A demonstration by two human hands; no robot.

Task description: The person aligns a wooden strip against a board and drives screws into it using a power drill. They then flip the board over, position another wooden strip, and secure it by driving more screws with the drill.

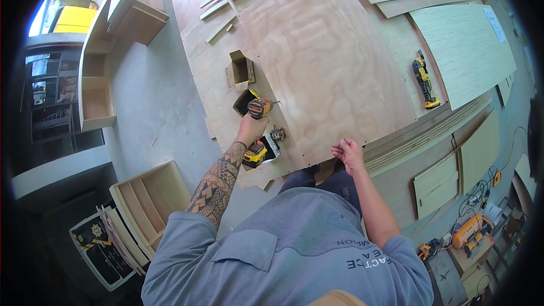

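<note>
At far left I see a wooden shelf box (150,198) on the floor. My left hand (251,128) is closed around a yellow drill (259,107), its bit touching the left edge of the plywood panel (334,62). A 2nd drill (262,151) lies under that forearm, and 1 open carton (242,71) sits just above. My right hand (348,154) hovers at the panel's near edge, fingers curled shut; I cannot tell if it holds anything. Further right lies another yellow tool (425,82).
</note>
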